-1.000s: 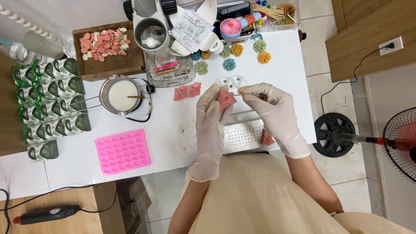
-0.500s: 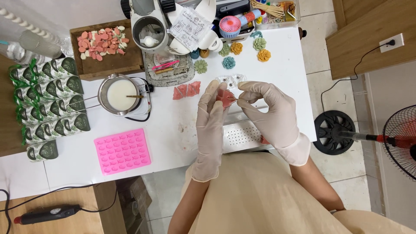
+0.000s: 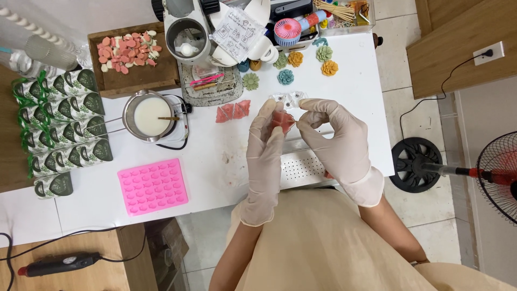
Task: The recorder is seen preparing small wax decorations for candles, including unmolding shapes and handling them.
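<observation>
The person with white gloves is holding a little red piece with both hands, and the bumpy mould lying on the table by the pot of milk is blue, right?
Not quite: the mould is pink, not blue, as the head view shows. The rest holds: the gloved left hand and right hand both hold the little red piece, and the mould lies on the white table near the pot of white liquid.

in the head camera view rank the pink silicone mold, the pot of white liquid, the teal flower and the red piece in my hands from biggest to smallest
1. Pink silicone mold.
2. Pot of white liquid, clearly smaller than the mold.
3 and 4. Red piece and teal flower: they look about alike, and the piece is held nearer the camera between the left hand and right hand, so no ranking.
</observation>
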